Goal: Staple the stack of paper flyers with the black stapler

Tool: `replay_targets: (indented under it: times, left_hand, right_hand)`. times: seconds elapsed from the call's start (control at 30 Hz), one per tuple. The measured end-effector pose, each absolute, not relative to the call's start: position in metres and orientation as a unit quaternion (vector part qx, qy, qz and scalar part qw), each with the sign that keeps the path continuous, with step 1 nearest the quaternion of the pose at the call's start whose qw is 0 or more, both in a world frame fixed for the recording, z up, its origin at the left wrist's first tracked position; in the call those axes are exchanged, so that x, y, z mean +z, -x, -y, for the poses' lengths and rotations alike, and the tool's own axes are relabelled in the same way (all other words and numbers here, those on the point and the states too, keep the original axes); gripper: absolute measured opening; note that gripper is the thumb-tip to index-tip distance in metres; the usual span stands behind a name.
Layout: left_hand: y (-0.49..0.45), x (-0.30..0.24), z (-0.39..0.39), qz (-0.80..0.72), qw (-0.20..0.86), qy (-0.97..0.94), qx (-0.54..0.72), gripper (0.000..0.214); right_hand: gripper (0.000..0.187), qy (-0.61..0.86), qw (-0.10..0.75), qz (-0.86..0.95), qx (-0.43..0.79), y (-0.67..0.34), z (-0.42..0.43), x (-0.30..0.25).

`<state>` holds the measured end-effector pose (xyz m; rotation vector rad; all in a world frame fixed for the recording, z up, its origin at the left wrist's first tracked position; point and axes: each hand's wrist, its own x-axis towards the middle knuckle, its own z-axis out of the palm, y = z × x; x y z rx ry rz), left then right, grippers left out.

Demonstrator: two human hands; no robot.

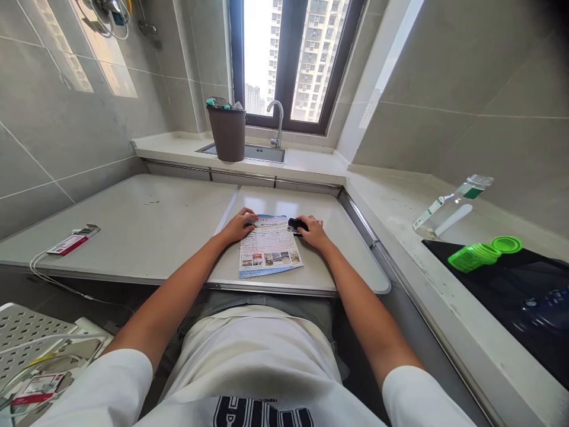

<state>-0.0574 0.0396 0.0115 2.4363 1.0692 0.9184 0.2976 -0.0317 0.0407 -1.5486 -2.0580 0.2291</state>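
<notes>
Printed sheets of paper [270,243] lie on the light tabletop before me, a blue-edged one showing under the top page, which has a row of small pictures. My left hand [237,227] grips their upper left edge with fingers bent, and a small dark thing I cannot make out shows at its fingertips. At the upper right edge, my right hand [315,231] is closed round a black stapler [297,224]. The stapler's front end reaches the paper's edge; whether paper sits between its jaws cannot be seen.
A brown bin [227,133] stands by the sink [267,153] and its tap [278,121]. At left, a red-and-white box [73,242] with a cable lies on the table. On the right counter are a clear bottle [462,201] and an open green container [475,257].
</notes>
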Motion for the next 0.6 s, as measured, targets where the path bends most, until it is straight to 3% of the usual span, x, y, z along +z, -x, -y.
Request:
replay_targets:
  times: [0.43,0.6]
  left_hand:
    - [0.053,0.015,-0.036,-0.334,0.208,-0.857,0.333,0.044]
    - [0.050,0.012,-0.037,-0.332,0.211,-0.865,0.311,0.040]
  right_hand:
    - [0.059,0.577,0.301,0.759,0.018,-0.291,0.028,0.035]
    - [0.059,0.571,0.310,0.760,0.020,-0.291,0.018,0.028]
